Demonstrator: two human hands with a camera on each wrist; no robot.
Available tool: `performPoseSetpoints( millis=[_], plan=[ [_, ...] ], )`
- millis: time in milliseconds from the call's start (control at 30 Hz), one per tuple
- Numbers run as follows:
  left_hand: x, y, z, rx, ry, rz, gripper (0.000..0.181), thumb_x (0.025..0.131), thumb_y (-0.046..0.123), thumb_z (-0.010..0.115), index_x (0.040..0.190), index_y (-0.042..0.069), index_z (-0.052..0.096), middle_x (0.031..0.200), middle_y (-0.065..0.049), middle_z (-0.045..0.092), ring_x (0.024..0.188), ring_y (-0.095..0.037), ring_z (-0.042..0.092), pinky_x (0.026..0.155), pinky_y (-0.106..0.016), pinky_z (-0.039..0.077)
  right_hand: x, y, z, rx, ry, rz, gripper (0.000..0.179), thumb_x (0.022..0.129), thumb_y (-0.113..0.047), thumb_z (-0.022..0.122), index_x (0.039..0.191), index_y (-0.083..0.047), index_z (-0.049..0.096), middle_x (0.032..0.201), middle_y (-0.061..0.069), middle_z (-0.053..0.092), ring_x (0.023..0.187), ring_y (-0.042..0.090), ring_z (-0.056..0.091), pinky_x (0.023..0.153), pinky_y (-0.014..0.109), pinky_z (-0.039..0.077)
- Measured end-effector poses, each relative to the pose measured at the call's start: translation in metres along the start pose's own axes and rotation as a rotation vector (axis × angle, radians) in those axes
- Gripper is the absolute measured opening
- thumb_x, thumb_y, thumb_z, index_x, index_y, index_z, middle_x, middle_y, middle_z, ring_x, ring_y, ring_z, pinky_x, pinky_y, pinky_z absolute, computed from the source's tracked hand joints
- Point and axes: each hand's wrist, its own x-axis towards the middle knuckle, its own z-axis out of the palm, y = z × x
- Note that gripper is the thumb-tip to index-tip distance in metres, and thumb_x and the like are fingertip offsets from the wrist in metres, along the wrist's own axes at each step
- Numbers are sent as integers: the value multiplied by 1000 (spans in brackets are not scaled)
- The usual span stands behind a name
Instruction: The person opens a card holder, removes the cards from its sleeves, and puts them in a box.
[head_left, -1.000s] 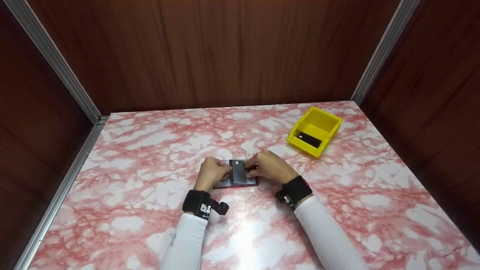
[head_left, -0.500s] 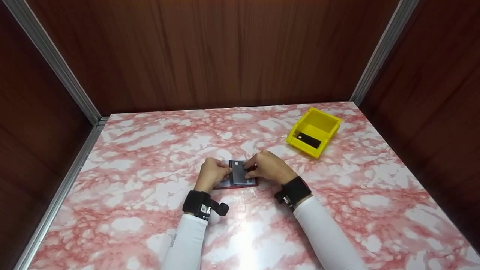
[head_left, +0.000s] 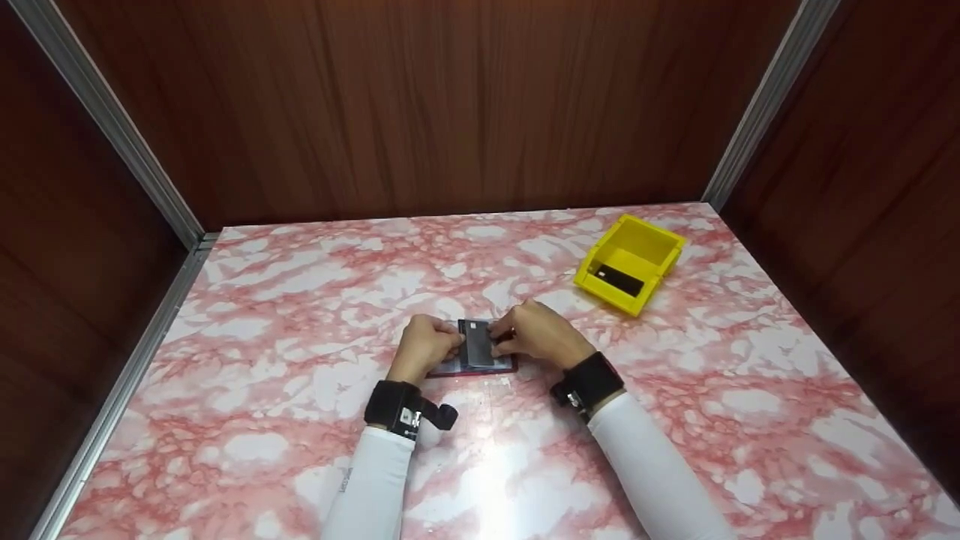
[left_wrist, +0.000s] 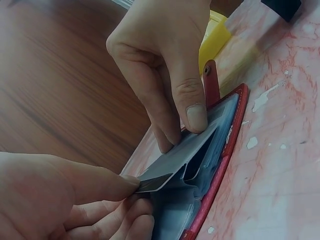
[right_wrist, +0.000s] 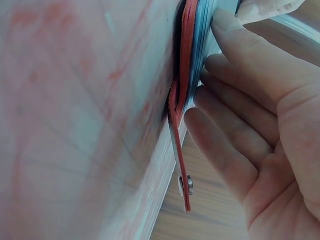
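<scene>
A red card holder lies spread on the table, its clear plastic sleeves fanned up in the left wrist view. In one sleeve sits a dark bank card with a pale chip, its black end sticking out. My left hand pinches that end between thumb and fingers. From the other side my right hand grips the clear sleeve, thumb on its near edge and fingers behind. A red strap with a metal snap juts from the holder below my right fingers.
A yellow bin stands at the back right of the marbled table, with a black card inside. Dark wood-look panels close off the back and sides.
Both hands stay in place over the card holder. The card and sleeve shift only very slightly between the head views.
</scene>
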Motion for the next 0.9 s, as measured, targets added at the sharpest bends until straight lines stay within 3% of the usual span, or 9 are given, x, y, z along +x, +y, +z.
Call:
performPoseSetpoints(
  millis=[367,900],
  plan=[
    [1,-1,-1,-7,-4,23,11,90,4,77,96,-5,80,72,1,67,65,-9,64,60,-17,54,0,-1,-2,-6,-19,1,23,90,-24,89,111,-14,87,115,4,85,101,19,80,93,41,66],
    [1,-2,-2,-28,-10,8,11,90,4,77,97,-5,78,77,-1,68,67,-10,66,61,-17,56,0,-1,-1,-49,-15,-42,21,91,-25,89,108,-14,88,106,3,86,89,14,75,83,38,64]
  ],
)
